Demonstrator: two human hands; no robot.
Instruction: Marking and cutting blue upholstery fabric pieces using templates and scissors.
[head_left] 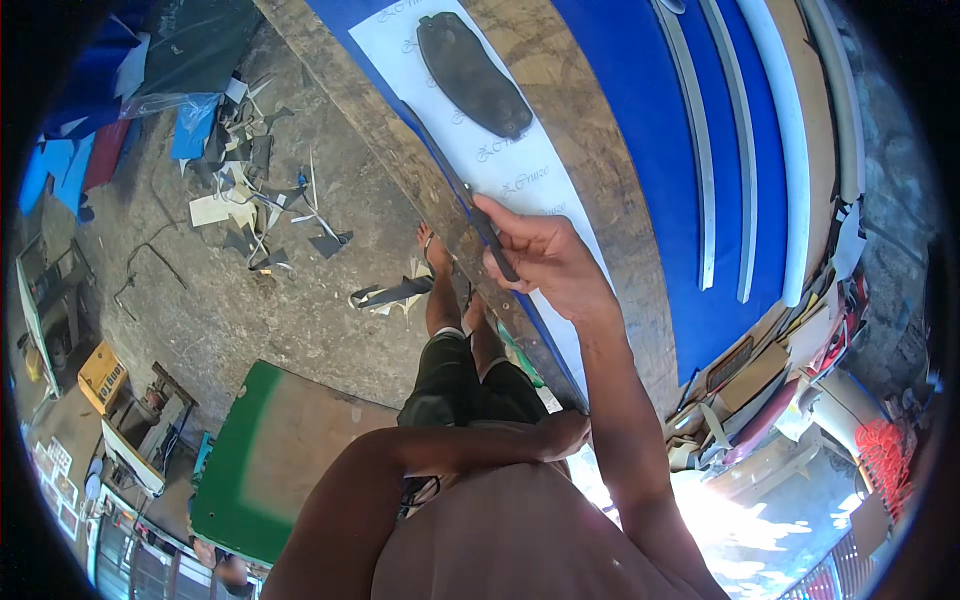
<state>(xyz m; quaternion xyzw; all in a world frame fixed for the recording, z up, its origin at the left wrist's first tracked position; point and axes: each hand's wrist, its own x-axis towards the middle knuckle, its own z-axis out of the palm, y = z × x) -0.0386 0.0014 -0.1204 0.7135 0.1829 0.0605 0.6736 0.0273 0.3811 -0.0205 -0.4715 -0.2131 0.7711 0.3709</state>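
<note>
My right hand reaches over the near edge of the wooden table. Its thumb and curled fingers grip a thin dark strip-like piece, which lies along the blue edge of a long white printed sheet. What kind of piece it is I cannot make out. My left hand is closed close to my body, at the lower end of the sheet. Whatever its fingers hold is hidden. Farther up, a dark grey, curved flat piece with rounded ends rests on the sheet.
Long pale strips lie on a blue sheet to the right. Scraps litter the concrete floor at left. A green-edged panel stands behind my left arm. Cardboard and a red coiled hose are at lower right.
</note>
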